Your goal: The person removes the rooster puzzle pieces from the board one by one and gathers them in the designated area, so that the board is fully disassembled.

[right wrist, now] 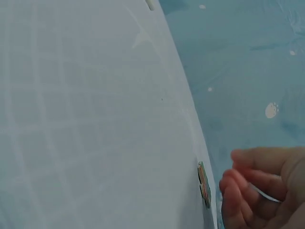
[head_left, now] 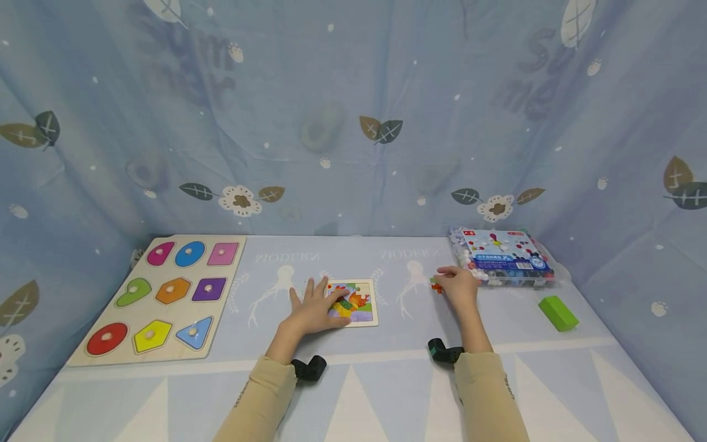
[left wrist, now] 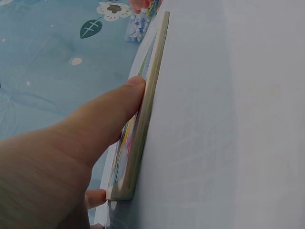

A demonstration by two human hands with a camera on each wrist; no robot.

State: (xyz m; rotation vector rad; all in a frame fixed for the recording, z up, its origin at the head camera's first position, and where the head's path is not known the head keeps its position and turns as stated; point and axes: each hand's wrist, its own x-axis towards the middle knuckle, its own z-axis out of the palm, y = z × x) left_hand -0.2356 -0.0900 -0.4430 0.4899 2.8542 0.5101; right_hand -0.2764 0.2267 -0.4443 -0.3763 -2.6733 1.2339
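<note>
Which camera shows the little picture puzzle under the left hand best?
The head view: the puzzle shows its picture, though the left hand covers part. The left wrist view mostly shows its edge, with the thumb on top. The right wrist view has a pale bit up top; I can't tell if that's it.

Picture puzzle [head_left: 375, 304]: pale wood frame [left wrist: 152, 95], smooth and matt, with a printed face; shape board [head_left: 179, 314]: smooth pale wood carrying flat-coloured pieces [head_left: 107, 339]. Storage box [head_left: 508, 280]: clear, glossy plastic with a shiny printed label [head_left: 499, 248]; green block [head_left: 558, 313]: smooth and matt, its material uncertain at this range. Backdrop [head_left: 331, 73]: creased, matt printed cloth; desk [head_left: 403, 344]: smooth, low-sheen covering; sleeves [head_left: 491, 393]: matt cloth; wrist cameras [head_left: 444, 352]: black plastic.
</note>
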